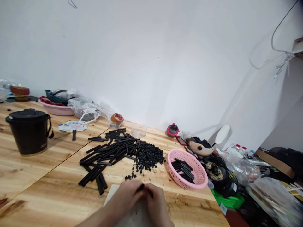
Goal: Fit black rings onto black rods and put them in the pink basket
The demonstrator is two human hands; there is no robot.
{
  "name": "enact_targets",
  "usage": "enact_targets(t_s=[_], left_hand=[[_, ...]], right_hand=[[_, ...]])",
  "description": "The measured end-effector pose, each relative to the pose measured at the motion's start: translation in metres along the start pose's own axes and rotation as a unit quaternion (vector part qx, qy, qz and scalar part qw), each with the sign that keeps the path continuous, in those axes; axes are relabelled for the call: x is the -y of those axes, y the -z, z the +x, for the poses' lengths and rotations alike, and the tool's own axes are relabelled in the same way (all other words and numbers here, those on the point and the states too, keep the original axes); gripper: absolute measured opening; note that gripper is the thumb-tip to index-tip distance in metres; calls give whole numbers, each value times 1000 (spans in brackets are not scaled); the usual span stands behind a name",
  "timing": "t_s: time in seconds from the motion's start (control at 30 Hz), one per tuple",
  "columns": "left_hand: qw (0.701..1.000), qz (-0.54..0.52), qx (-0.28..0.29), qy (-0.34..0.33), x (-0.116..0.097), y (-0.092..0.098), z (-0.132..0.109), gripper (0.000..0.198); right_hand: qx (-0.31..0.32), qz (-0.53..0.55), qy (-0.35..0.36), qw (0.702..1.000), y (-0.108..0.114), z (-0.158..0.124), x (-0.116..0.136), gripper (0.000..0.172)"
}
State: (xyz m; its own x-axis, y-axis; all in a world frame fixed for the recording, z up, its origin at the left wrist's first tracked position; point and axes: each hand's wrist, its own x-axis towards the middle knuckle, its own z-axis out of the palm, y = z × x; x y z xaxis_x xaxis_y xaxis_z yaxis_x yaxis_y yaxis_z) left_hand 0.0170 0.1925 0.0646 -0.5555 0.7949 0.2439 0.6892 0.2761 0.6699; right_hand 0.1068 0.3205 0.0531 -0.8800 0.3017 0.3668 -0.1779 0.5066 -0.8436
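My left hand (129,195) and my right hand (156,201) meet at the fingertips over a pale grey board (112,191) at the table's near edge. Both are closed, fingers curled in. Something dark shows between the fingertips, too small and hidden to name. Just beyond the hands lies a heap of small black pieces (149,156), with a few loose ones nearer my left hand. Left of that heap spreads a pile of black tubes (111,153). On the right, a pink perforated basket (201,175) holds several more black tubes.
A black lidded cup (29,132) stands at left. Behind the tubes are a tape roll (117,118), a clear plastic bowl (139,131) and plastic bags (86,108). A pink-trimmed jar (172,130) stands near the wall. Bags and clutter crowd the right side.
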Motion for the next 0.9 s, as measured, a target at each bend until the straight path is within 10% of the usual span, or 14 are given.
enact_targets(t_s=[0.13,0.27,0.57,0.9], left_hand=[[977,-203,-2,65,3,4,13,14],[856,-495,24,150,-1,21,22,40],[804,-570,29,170,-6,21,8,39],[972,-232,12,40,13,-10,-3,14]], right_hand=[[26,112,-17,993,7,6,-8,22],[7,267,-73,961,21,9,-5,41],[-13,174,51,983,8,-4,3,28],[-39,75,-33,996,7,-5,-10,18]])
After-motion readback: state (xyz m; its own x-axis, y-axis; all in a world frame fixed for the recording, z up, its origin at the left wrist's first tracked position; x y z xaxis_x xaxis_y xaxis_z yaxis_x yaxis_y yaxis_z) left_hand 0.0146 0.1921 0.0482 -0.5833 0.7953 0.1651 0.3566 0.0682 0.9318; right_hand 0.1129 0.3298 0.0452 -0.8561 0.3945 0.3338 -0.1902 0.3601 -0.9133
